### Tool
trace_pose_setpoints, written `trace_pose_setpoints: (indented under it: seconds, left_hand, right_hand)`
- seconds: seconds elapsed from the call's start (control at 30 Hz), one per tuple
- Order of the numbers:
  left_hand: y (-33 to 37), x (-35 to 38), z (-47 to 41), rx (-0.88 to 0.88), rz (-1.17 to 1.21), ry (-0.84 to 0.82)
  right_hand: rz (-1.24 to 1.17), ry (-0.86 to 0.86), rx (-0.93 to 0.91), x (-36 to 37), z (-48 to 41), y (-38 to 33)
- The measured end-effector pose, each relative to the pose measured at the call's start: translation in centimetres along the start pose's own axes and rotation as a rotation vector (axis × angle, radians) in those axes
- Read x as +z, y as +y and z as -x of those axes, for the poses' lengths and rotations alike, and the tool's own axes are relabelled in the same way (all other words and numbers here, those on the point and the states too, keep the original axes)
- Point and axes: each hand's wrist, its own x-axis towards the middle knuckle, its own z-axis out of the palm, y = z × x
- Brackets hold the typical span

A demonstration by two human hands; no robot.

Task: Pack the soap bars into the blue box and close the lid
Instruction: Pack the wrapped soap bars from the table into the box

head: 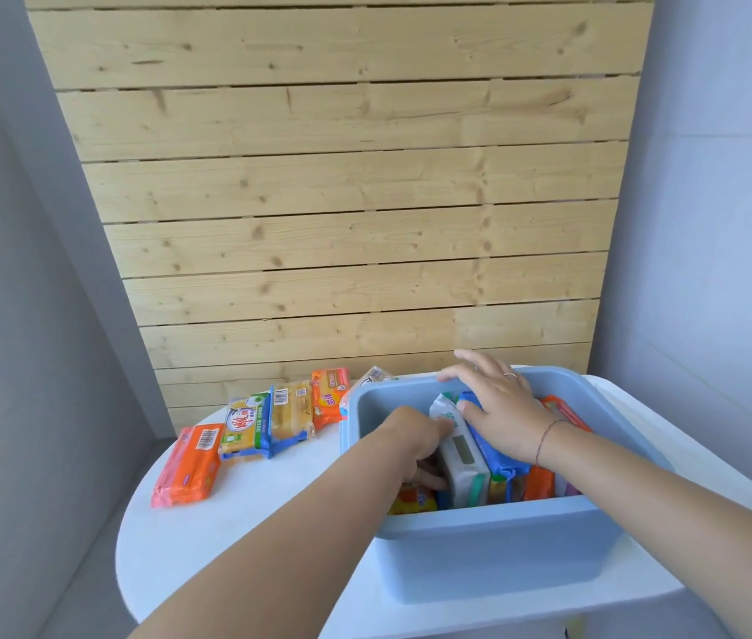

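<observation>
A pale wood-slat wall [319,200] backs a round white worktop [226,546]. The blue box [503,546] stands open on the worktop's right side, with several wrapped soap bars on edge inside. The left hand [415,447] reaches into the box and grips a white bar [462,458], thumb on its top and fingers curled down its side. The right hand [501,408] lies flat with fingers spread, pressing on a blue bar [498,458] just beside the white one. 5 more bars lie on the worktop left of the box, the nearest an orange bar [187,465].
</observation>
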Motion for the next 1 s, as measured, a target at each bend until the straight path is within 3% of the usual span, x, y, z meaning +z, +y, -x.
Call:
trace_pose_setpoints:
  seconds: [0.17, 0.33, 0.43, 0.57, 0.63, 0.73, 0.83, 0.93, 1.0]
  left_hand:
    - [0.1, -1.1, -0.3, -0.083, 0.157, -0.016]
    - [0.5, -2.5, 0.6, -0.168, 0.280, -0.196]
    - [0.7, -3.2, 1.9, -0.079, 0.347, -0.286]
    - [0.3, -7.6, 4.0, 0.176, 0.399, -0.279]
    - [-0.7, -11.1, 4.3, 0.289, 0.432, -0.165]
    - [-3.2, -16.7, 2.8, 0.378, 0.376, 0.279]
    - [-7.0, -21.6, -0.6, 0.275, -0.003, 0.769]
    - [-11.2, -23.9, -3.3, 0.020, -0.473, 0.841]
    - [-13.2, -24.0, -4.7, -0.040, -0.550, 0.793]
  right_hand:
    - [-0.004, -0.116, -0.106, -0.5, 0.9, -0.3]
    - [0.150, -0.205, -0.255, 0.0, 1.8, 0.0]
    - [0.235, -0.209, -0.258, -0.2, 1.7, 0.1]
    - [0.298, -0.206, -0.266, -0.4, 0.3, -0.9]
    - [0.266, -0.190, -0.265, -0.8, -0.8, -1.8]
    - [0.088, -0.053, -0.224, -1.4, -3.0, -3.9]
    - [-0.018, 0.023, -0.206, -1.3, -5.5, -6.0]
    - [-0.060, -0.023, -0.163, 0.0, -7.3, -7.6]
    - [-0.072, -0.035, -0.150, 1.1, -7.8, -8.2]
